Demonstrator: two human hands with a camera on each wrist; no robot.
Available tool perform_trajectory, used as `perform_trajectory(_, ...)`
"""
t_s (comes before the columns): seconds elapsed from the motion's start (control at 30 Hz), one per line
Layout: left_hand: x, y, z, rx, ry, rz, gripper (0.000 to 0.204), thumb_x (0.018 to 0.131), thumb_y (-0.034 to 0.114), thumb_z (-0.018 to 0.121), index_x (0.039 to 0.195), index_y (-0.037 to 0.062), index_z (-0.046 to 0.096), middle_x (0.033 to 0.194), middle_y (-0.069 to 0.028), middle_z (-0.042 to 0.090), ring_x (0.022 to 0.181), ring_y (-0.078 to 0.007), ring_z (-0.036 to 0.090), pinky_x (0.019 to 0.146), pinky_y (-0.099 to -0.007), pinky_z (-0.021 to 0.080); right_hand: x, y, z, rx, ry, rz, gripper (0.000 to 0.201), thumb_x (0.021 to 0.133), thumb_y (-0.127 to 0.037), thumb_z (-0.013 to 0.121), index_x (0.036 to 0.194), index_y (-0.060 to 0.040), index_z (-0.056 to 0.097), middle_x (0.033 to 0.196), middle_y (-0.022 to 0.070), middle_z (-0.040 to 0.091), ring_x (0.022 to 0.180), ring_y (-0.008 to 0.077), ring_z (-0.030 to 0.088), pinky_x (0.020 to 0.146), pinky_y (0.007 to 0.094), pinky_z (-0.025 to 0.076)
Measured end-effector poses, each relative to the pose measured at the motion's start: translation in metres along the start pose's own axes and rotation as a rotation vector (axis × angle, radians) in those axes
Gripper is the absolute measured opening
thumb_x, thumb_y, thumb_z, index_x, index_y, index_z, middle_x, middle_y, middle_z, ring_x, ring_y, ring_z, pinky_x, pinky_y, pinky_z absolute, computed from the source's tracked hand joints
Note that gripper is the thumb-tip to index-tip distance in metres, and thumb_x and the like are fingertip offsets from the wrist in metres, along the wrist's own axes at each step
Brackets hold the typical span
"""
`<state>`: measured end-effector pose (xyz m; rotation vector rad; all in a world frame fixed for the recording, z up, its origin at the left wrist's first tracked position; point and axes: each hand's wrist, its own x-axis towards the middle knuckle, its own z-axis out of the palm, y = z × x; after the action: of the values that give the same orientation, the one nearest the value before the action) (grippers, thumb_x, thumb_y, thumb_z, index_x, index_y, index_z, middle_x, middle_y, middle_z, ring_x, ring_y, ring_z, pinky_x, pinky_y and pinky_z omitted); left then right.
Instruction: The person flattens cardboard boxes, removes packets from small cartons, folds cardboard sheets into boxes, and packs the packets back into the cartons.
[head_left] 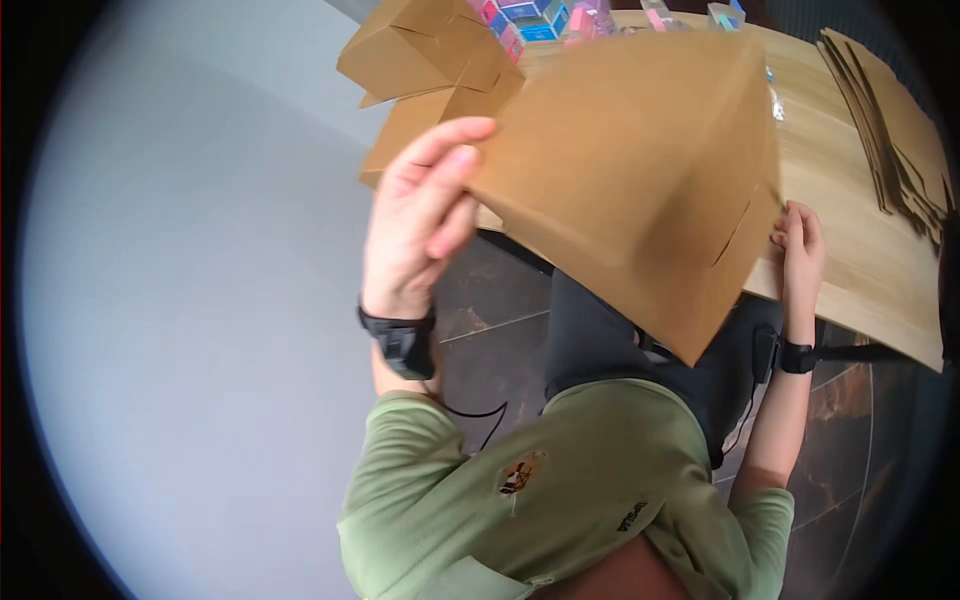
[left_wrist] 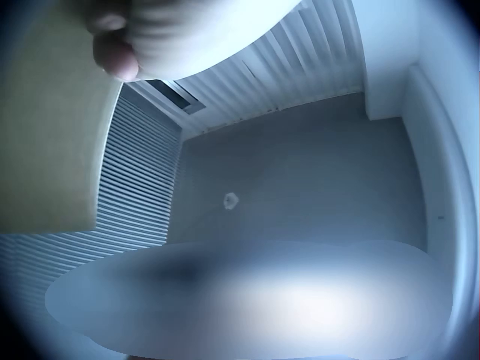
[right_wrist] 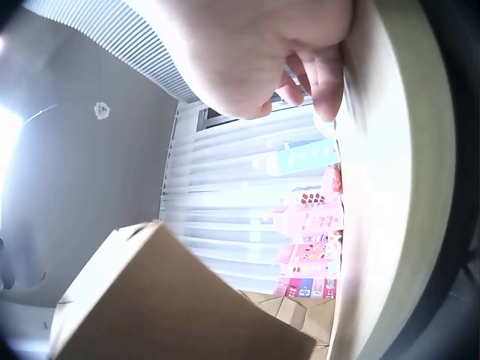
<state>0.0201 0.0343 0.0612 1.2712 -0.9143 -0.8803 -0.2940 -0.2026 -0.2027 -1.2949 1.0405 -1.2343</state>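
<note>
Left hand (head_left: 420,210) pinching the left side of a brown cardboard box (head_left: 620,150). Box tilted, upper centre of the head frame, covering part of the tabletop (head_left: 850,200). Right hand (head_left: 803,245) relaxed, fingers loosely bent, just beside the box's right edge; nothing seen in its grasp. More brown boxes (head_left: 430,50), upper left; flat cardboard pieces (head_left: 885,120), upper right; colourful packages (head_left: 535,20), top. Step, as judged: positioning the box. Next move probably calls for a secure pinch, right hand steadying the far side.

Right hand (right_wrist: 262,52) by tabletop (right_wrist: 382,187), apart from cardboard (right_wrist: 172,307).
</note>
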Motion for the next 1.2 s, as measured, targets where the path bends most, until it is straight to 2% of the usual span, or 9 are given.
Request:
perform_trajectory(0.2, -0.034, 0.074, -0.041, -0.041, 0.582, 0.359, 0.032, 0.102, 0.009, 0.048, 0.130, -0.0053, 0.055, 0.082, -0.0008, 0.065, 0.036, 0.0009, 0.033, 0.031, -0.0145, 0.022, -0.006, -0.009, 0.005, -0.155, 0.037, -0.045, 0.027, 0.103, -0.022, 0.058, 0.112, 0.0009, 0.068, 0.094, 0.0047, 0.069, 0.084, 0.0096, 0.065, 0.071, 0.0243, 0.053)
perform_trajectory(0.33, -0.028, 0.122, -0.147, 0.056, -0.137, 0.472, 0.031, 0.101, 0.005, 0.046, 0.128, -0.0067, 0.056, 0.088, -0.0034, 0.066, 0.039, -0.0011, 0.033, 0.035, -0.0151, 0.022, -0.007, -0.008, 0.004, -0.207, 0.042, -0.063, 0.025, 0.103, -0.021, 0.058, 0.109, 0.0010, 0.068, 0.085, 0.0034, 0.068, 0.078, 0.0082, 0.063, 0.070, 0.0231, 0.051)
perform_trajectory(0.4, -0.024, 0.130, -0.152, 0.161, 0.201, 0.546, 0.029, 0.102, 0.007, 0.048, 0.127, -0.0052, 0.058, 0.087, -0.0028, 0.065, 0.041, -0.0016, 0.031, 0.037, -0.0159, 0.022, -0.008, -0.006, 0.005, -0.218, 0.035, -0.068, 0.024, 0.102, -0.021, 0.058, 0.108, 0.0009, 0.068, 0.082, 0.0027, 0.068, 0.076, 0.0074, 0.062, 0.069, 0.0224, 0.050)
perform_trajectory(0.5, -0.001, 0.127, -0.149, 0.420, 0.555, 0.485, 0.026, 0.102, 0.009, 0.052, 0.124, -0.0022, 0.061, 0.089, -0.0008, 0.065, 0.043, -0.0022, 0.030, 0.039, -0.0170, 0.022, -0.007, -0.007, 0.006, -0.211, 0.037, -0.082, 0.024, 0.102, -0.020, 0.059, 0.107, 0.0008, 0.068, 0.081, 0.0022, 0.067, 0.074, 0.0067, 0.061, 0.068, 0.0218, 0.049)
perform_trajectory(0.83, 0.080, 0.055, -0.276, 0.679, 0.655, 0.148, 0.026, 0.100, 0.024, 0.062, 0.119, 0.0075, 0.070, 0.066, 0.0073, 0.050, 0.043, -0.0019, 0.028, 0.041, -0.0218, 0.017, -0.006, -0.004, 0.006, -0.201, 0.044, -0.079, 0.022, 0.101, -0.018, 0.060, 0.108, 0.0010, 0.069, 0.082, 0.0025, 0.068, 0.074, 0.0069, 0.062, 0.068, 0.0222, 0.050)
perform_trajectory(0.87, 0.077, 0.061, -0.285, 0.695, 0.567, 0.083, 0.031, 0.100, 0.028, 0.061, 0.121, 0.0067, 0.070, 0.071, 0.0023, 0.056, 0.052, -0.0064, 0.045, 0.048, -0.0233, 0.035, -0.007, -0.005, 0.006, -0.194, 0.039, -0.074, 0.021, 0.101, -0.017, 0.060, 0.108, 0.0009, 0.069, 0.082, 0.0026, 0.068, 0.074, 0.0069, 0.062, 0.068, 0.0222, 0.050)
perform_trajectory(0.97, 0.079, 0.053, -0.286, 1.077, 0.830, 0.260, 0.039, 0.100, 0.035, 0.059, 0.124, 0.0061, 0.068, 0.096, -0.0089, 0.067, 0.085, -0.0172, 0.062, 0.075, -0.0318, 0.050, -0.005, 0.002, 0.005, -0.177, 0.033, -0.075, 0.021, 0.101, -0.018, 0.060, 0.108, 0.0006, 0.069, 0.083, 0.0029, 0.068, 0.074, 0.0069, 0.061, 0.068, 0.0220, 0.050)
perform_trajectory(1.07, 0.066, 0.050, -0.249, 1.425, 0.986, 0.488, 0.045, 0.099, 0.042, 0.058, 0.126, 0.0070, 0.067, 0.126, -0.0169, 0.063, 0.120, -0.0288, 0.055, 0.103, -0.0416, 0.043, -0.006, 0.004, 0.005, -0.187, 0.033, -0.076, 0.021, 0.101, -0.018, 0.060, 0.109, 0.0004, 0.069, 0.083, 0.0030, 0.068, 0.075, 0.0070, 0.061, 0.068, 0.0219, 0.050)
perform_trajectory(1.2, 0.059, 0.029, -0.176, 1.563, 0.746, 0.622, 0.046, 0.095, 0.042, 0.064, 0.127, 0.0086, 0.065, 0.135, -0.0178, 0.059, 0.127, -0.0351, 0.052, 0.109, -0.0453, 0.038, -0.008, 0.002, 0.003, -0.215, 0.027, -0.065, 0.021, 0.101, -0.017, 0.060, 0.108, 0.0004, 0.069, 0.082, 0.0027, 0.068, 0.074, 0.0069, 0.061, 0.068, 0.0217, 0.049)
